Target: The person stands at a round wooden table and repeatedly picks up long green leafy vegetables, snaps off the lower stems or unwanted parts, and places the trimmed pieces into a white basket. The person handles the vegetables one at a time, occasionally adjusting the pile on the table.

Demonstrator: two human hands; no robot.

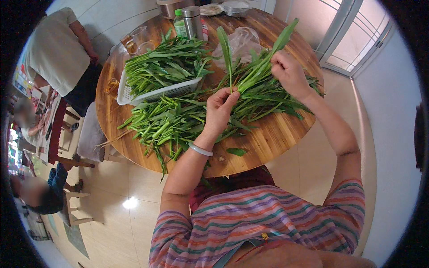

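My left hand (222,106), with a pale bangle at its wrist, pinches the lower ends of several long green leafy stems (256,75) between thumb and fingers. At the upper part of these stems is my right hand (286,72), its fingers curled close to a long leaf; whether it grips the leaf is hard to tell. Under both hands spreads a loose heap of leafy greens (268,102). A pile of cut greens (161,125) lies left of my left hand. Behind that pile, a white perforated plastic basket (161,96) holds a bundle of greens (167,65).
The round wooden table (268,137) carries a steel flask (192,23), a green-capped bottle (180,25), a clear plastic bag (239,43), plates (211,9) and cups of amber liquid (129,44). A grey-cushioned chair (91,134) stands at the left. Several people are farther left, one standing (55,50).
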